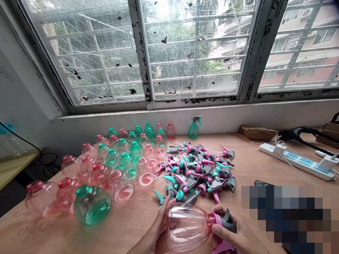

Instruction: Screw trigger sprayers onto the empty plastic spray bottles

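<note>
A clear pink spray bottle [188,225] lies on its side between my hands, its base to the left and its neck to the right. My left hand [161,220] is wrapped round the base end, partly hidden behind the bottle. At the neck, my right hand [233,233] grips the pink collar of a grey and pink spray head [228,221], which sits on the bottle's mouth. Just beyond lies a pile of loose spray heads [198,165], grey with pink or teal parts.
Open pink and green bottles stand in rows at the left, a green bottle [92,206] nearest. A green bottle with spray head [194,128] stands by the wall. At the right are a power strip [296,160], a brown box [256,132] and a dark phone-like edge [265,183].
</note>
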Action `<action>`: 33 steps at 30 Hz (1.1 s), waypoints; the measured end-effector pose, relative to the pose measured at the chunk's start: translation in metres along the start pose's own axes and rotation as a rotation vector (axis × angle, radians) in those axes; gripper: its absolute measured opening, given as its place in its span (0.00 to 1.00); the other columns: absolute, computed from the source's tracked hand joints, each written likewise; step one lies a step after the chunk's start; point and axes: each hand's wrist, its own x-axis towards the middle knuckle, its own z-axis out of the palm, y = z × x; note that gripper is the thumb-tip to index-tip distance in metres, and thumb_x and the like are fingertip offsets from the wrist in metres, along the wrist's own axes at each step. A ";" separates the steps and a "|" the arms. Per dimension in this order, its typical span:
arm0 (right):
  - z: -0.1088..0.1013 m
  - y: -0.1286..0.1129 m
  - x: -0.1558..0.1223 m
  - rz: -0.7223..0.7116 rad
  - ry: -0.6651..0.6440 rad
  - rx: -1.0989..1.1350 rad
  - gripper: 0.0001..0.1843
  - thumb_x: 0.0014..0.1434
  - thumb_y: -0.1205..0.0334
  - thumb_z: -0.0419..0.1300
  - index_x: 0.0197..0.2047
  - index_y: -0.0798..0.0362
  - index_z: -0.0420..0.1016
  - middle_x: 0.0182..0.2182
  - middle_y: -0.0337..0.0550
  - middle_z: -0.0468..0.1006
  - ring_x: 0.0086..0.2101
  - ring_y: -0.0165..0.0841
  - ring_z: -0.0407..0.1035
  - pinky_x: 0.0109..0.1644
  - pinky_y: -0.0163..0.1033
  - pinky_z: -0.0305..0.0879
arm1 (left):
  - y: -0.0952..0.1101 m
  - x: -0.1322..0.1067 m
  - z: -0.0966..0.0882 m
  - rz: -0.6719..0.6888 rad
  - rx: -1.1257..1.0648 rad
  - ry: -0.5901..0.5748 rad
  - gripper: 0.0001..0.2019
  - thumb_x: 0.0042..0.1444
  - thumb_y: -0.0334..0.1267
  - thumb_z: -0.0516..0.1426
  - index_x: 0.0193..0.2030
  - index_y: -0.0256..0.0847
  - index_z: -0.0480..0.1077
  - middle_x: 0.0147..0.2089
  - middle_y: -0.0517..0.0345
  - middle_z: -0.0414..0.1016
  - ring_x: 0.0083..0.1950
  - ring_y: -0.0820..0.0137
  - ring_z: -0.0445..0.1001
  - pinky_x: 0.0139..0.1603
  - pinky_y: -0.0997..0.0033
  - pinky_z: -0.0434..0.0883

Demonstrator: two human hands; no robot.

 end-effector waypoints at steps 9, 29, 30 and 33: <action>0.000 0.001 0.000 0.005 0.011 0.032 0.26 0.53 0.45 0.72 0.45 0.53 0.69 0.23 0.36 0.78 0.18 0.27 0.70 0.18 0.28 0.64 | -0.008 -0.002 0.000 -0.014 0.004 0.011 0.59 0.47 0.60 0.67 0.75 0.60 0.30 0.80 0.53 0.32 0.77 0.41 0.43 0.72 0.43 0.52; -0.001 0.000 0.000 -0.005 0.025 -0.013 0.25 0.52 0.43 0.72 0.42 0.53 0.72 0.24 0.36 0.78 0.20 0.31 0.72 0.19 0.31 0.67 | -0.008 -0.004 0.002 -0.018 0.012 0.040 0.57 0.48 0.61 0.65 0.75 0.60 0.32 0.80 0.54 0.34 0.77 0.41 0.45 0.72 0.43 0.52; 0.000 -0.001 0.000 -0.004 0.028 -0.010 0.25 0.52 0.43 0.72 0.43 0.53 0.72 0.24 0.36 0.78 0.20 0.30 0.72 0.19 0.31 0.67 | -0.006 -0.004 0.002 -0.024 0.014 0.042 0.57 0.48 0.61 0.66 0.75 0.60 0.32 0.80 0.54 0.34 0.76 0.41 0.45 0.72 0.43 0.52; 0.001 -0.002 -0.001 0.000 0.042 -0.008 0.26 0.52 0.44 0.72 0.44 0.53 0.71 0.23 0.35 0.78 0.19 0.29 0.70 0.19 0.30 0.66 | -0.002 -0.003 0.004 -0.050 0.041 0.047 0.57 0.49 0.60 0.66 0.75 0.60 0.32 0.80 0.53 0.35 0.77 0.42 0.44 0.71 0.43 0.54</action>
